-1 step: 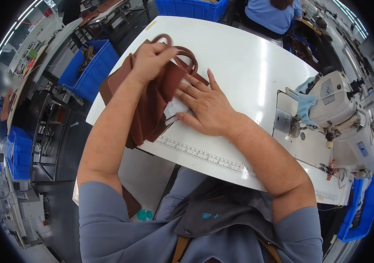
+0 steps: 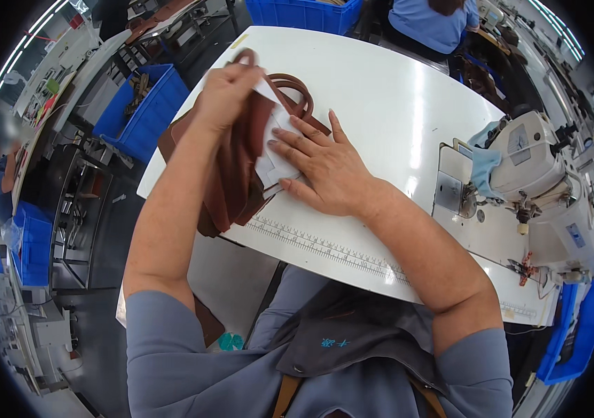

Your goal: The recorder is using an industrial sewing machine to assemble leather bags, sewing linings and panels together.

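A soft reddish-brown bag (image 2: 222, 198) lies on a white desk (image 2: 380, 90), mostly beneath the left hand and to the left of the right hand. The two hands are apart. The left hand (image 2: 227, 97) is curled closed on the bag's upper part; exactly which layers it pinches cannot be told. The right hand (image 2: 323, 167) is open, palm down, fingers spread over white sheets (image 2: 276, 164) that show between the hands, against the bag's right side. A white strip slants up to the left fingertips.

The bag looks limp and leather-like, its panels hanging in overlapping folds below the left hand, with darker brown at the edges. One slim, rounded handle (image 2: 298, 89) arches between and beyond the hands; another loop rises just past the left hand. A printed ruler scale (image 2: 325, 248) runs along the desk nearer than the right hand.
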`<state>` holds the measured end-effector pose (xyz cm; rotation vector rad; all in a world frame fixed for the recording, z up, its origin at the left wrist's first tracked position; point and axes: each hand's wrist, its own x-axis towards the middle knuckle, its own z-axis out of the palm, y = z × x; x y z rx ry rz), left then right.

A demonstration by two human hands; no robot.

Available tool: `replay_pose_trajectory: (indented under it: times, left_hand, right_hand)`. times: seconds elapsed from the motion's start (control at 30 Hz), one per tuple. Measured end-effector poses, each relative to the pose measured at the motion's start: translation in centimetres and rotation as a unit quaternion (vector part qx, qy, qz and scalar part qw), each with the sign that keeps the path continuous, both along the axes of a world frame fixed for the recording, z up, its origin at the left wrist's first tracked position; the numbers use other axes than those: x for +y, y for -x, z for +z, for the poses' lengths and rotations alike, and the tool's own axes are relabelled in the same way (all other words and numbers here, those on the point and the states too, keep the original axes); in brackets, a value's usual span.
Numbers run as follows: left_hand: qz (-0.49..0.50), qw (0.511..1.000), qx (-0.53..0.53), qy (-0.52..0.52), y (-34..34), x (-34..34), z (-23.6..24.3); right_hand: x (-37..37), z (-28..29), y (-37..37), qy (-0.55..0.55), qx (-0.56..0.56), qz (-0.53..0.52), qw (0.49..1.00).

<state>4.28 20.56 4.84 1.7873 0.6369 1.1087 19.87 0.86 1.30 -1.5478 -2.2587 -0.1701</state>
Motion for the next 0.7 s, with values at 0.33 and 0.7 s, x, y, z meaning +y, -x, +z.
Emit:
replay_pose_trajectory:
  times: [0.33,0.7]
  left_hand:
    - [-0.022,0.992,0.037,-0.121,5.1,-3.4,5.5]
    - [0.0,0.967,0.249,-0.061,-3.6,-2.4,-2.8]
  right_hand:
    - [-0.4,0.2,-0.2,0.011,-0.011,-0.011,1.0]
    - [-1.0,-0.1,0.0,0.011,0.006,-0.008,1.0]
